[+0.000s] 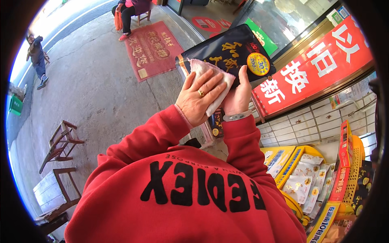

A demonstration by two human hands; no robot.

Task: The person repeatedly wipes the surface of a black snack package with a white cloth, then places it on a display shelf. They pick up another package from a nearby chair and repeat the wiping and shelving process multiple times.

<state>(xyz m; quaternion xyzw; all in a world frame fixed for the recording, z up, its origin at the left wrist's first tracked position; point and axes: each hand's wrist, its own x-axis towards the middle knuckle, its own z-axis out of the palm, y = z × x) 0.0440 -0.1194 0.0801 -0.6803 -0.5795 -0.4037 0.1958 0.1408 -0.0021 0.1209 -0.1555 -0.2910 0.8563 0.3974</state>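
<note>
A flat, glossy black package (209, 42) with gold writing and a round yellow patch is tilted in front of me. My right hand (238, 94), a pale bangle at its wrist, holds it near the lower edge, thumb up along the front. A folded, whitish cloth (223, 79) with a pinkish edge lies over the package's lower left part. Spread flat on that cloth, my left hand (200, 94) presses it against the package; a gold-coloured ring is on one finger. The fingers of my right hand behind the package are hidden.
At lower right, yellow display trays (281, 155) hold several white packets (299, 185). A red banner (310, 66) runs along the shopfront. Wooden chairs (62, 142) stand at left, a red mat (155, 50) lies ahead. One person (129, 18) sits beyond it; another (37, 57) is far left.
</note>
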